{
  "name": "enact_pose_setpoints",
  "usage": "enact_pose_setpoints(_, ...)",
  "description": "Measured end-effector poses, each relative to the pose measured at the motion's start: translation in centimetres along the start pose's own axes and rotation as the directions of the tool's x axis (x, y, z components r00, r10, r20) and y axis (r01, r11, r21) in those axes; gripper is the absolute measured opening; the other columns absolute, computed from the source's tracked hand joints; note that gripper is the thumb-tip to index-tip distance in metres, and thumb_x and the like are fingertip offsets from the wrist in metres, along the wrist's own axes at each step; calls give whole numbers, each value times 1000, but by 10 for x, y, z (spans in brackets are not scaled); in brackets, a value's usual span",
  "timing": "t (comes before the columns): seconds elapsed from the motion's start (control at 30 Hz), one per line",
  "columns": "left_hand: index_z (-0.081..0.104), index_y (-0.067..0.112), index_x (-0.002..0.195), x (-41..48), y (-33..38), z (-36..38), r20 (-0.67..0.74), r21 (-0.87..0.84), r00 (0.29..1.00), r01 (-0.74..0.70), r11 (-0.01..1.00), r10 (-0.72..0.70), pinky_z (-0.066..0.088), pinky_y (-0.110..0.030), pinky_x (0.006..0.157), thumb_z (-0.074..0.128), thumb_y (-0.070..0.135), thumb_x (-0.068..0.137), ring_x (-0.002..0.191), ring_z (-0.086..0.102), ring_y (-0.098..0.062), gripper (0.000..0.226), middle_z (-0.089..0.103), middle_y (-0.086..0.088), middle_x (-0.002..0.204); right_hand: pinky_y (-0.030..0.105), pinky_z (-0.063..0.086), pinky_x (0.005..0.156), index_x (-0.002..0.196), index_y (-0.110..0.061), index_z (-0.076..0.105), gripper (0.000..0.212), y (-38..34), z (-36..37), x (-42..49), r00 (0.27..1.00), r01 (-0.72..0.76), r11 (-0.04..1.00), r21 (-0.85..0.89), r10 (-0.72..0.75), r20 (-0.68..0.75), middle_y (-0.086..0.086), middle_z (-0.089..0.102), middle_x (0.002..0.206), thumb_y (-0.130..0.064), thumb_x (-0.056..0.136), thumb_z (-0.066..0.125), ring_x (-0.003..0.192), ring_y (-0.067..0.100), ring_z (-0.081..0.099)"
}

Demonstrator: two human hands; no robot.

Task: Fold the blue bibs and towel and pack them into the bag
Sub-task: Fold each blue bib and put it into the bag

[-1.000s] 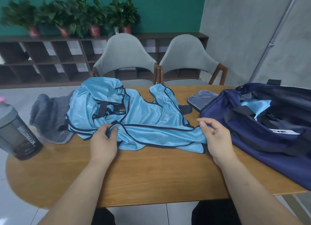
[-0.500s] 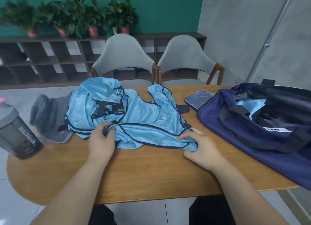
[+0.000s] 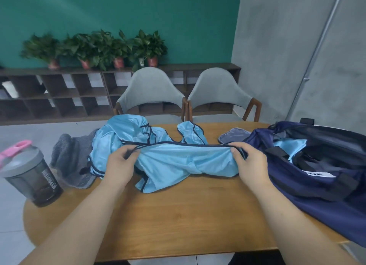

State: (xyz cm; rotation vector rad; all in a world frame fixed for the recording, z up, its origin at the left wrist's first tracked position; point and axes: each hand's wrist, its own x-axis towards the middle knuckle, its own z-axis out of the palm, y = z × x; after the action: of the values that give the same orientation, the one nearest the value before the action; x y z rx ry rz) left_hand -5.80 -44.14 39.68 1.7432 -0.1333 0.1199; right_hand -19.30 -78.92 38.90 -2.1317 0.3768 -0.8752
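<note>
Grey plastic sits at the far left: a shaker bottle with a pink flip cap stands upright near the rim of the wooden tabletop. Just beside it and further back, a grey towel lies in a rumpled heap, touching a bunched pile of light blue bibs trimmed in dark piping.

The left hand reaches in from the lower left on a bare forearm, with the back of the hand toward the camera. Its grip is clamped on the dark hem of the front bib, thumb and curled fingers pinching the edge. That hem runs taut and nearly level across to the right hand, which mirrors the pose: knuckles up, fingers curled over the trim, grip closed on the bib's other end. Between the hands the cloth sags in a loose sheet, and its lower part lies crumpled on the wood. Beyond the far rim stand two grey chairs.

Right of the hands a grey flap lies flat. Next to it a navy duffel bag sits open on the tabletop, close against the right wrist. Light blue folded cloth shows inside its mouth.
</note>
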Motion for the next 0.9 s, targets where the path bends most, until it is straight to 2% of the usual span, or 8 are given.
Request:
enact_pose_setpoints(0.13,76,19,104,16,33,1,-44,2,996,-74,997,74,54,-22,86,73,10,98,88,70,3,12,78,12,96,29,51,104,130,-40,65,31,-20,-7,33,999,20,1000,11,-19,-29,-18,71,119,-25,103,64,116,-2,63)
enact_pose_setpoints(0.23,77,24,104,29,58,-2,-45,24,994,-100,995,101,54,-26,91,76,18,97,96,70,-2,10,77,13,101,34,51,97,141,-41,52,38,-39,-12,56,998,7,1000,-13,-7,-61,-9,71,118,-30,105,61,111,11,65)
enact_pose_setpoints(0.3,78,23,108,38,76,-5,0,12,994,-107,994,107,54,-28,94,76,21,97,101,71,-7,11,78,10,106,31,47,91,136,-33,56,30,-52,-16,72,995,21,999,-42,-25,-92,-8,72,118,-29,106,59,110,14,65)
enact_pose_setpoints(0.43,81,21,105,57,113,-16,120,1,985,-122,993,121,54,-21,84,76,20,97,97,73,-7,10,80,9,101,34,48,89,119,-27,64,16,-66,-24,108,991,15,998,-66,-24,-129,-5,74,113,-32,106,58,110,21,66)
enact_pose_setpoints(0.57,83,26,98,78,146,-33,138,138,988,-89,986,70,48,-34,78,77,17,94,89,61,-21,12,80,-1,104,32,48,82,111,-24,70,16,-85,-40,137,983,69,991,-114,-88,-163,-9,72,94,-35,104,62,91,19,67)
enact_pose_setpoints(0.67,84,24,90,87,169,-40,135,166,989,-88,982,66,53,-38,81,78,11,91,90,67,-25,15,81,-1,97,31,49,78,103,-26,72,9,-106,-51,154,969,137,979,-151,-165,-186,-13,68,84,-32,102,65,83,17,65)
enact_pose_setpoints(0.83,84,24,94,91,214,-48,145,151,978,-173,973,151,49,-17,74,85,31,89,87,69,-2,9,80,13,90,30,51,80,99,-28,71,4,-141,-72,185,953,156,980,-126,-183,-241,-19,67,83,-25,97,72,79,7,64)
enact_pose_setpoints(0.9,83,27,96,96,229,-51,139,147,969,-224,964,204,50,-18,81,83,36,89,90,69,3,11,80,17,91,30,51,79,99,-28,71,3,-154,-82,197,944,167,977,-136,-198,-262,-16,68,84,-25,98,71,80,12,65)
